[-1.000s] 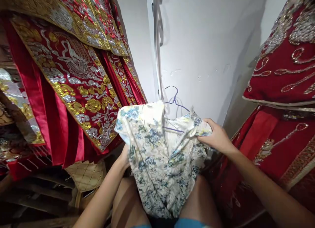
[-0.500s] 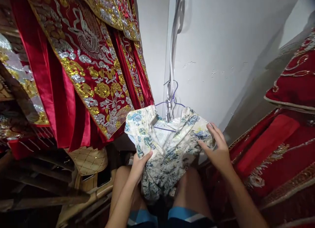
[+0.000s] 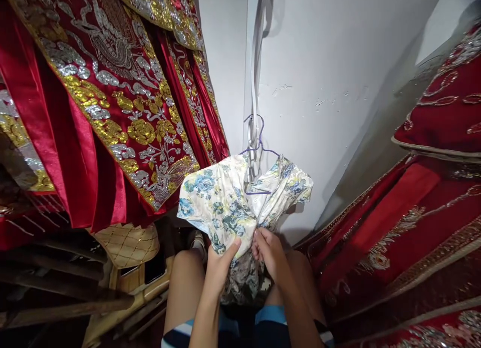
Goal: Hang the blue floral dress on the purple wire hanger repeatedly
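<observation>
A white short-sleeved dress (image 3: 221, 203) with blue and yellow flowers hangs in front of me, its lower part bunched between my knees. Its shoulders rest on a thin purple wire hanger (image 3: 260, 146), whose hook is up by a pale strap. My left hand (image 3: 221, 263) grips the left side of the bodice, thumb on top and fingers hidden beneath. Close to the lower end of the V-neck, my right hand (image 3: 268, 250) pinches the fabric with curled fingers.
Red costumes with gold and silver sequins (image 3: 139, 112) hang at the left, more red embroidered garments (image 3: 398, 223) at the right. A white wall (image 3: 319, 62) with peeling paint and a hanging strap (image 3: 255, 62) stand ahead. A wooden frame (image 3: 124, 308) is low on the left.
My right hand has moved left from the right sleeve to the neckline's lower end and closed there. My left hand keeps its hold lower down. The dress's left shoulder is spread flatter.
</observation>
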`<state>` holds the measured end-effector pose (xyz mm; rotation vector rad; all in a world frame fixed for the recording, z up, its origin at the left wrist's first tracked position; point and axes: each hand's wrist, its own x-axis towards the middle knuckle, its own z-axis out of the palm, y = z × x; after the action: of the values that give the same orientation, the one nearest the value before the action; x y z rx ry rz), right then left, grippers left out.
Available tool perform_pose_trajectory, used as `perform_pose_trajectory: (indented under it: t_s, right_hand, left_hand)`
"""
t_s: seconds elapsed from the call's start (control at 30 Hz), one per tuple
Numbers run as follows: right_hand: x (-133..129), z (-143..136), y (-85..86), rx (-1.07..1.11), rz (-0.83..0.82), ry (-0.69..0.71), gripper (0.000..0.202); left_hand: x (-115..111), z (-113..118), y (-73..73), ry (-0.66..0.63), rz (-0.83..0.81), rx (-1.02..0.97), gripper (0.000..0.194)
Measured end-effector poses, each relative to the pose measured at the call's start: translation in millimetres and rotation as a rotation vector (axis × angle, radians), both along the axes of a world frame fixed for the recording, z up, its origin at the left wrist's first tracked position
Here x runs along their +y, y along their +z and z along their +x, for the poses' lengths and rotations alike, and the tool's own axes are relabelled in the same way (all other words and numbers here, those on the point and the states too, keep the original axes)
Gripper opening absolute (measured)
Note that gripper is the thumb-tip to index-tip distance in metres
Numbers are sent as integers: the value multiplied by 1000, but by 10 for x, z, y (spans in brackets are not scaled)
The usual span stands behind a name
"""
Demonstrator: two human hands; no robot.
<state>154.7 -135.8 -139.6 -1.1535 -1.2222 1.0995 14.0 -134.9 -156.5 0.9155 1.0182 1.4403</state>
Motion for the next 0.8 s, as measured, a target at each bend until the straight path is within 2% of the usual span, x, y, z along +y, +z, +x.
perform_pose_trajectory:
  t_s: [0.17, 0.23, 0.4, 0.57, 0.67, 0.8]
  right_hand:
    - [-37, -51, -251, 154, -51, -15, 53]
    - [-38, -50, -293, 181, -57, 13, 54]
    - [-74, -42, -243, 194, -71, 107, 49]
    - [-112, -40, -221, 211, -50, 91, 34]
    - [-124, 73, -240, 193, -50, 43, 30]
    - [-175, 321, -202, 104, -94, -29, 26]
  left_hand:
    - [-1, -20, -12, -36, -25, -11, 64]
    - [-6, -4, 8, -44, -32, -1, 62]
    - [-47, 42, 95, -26, -61, 40, 59]
    - [-29, 45, 87, -15, -48, 77, 58]
    - [71, -65, 21, 127, -27, 190, 51]
    - [194, -216, -90, 511, 79, 349, 55]
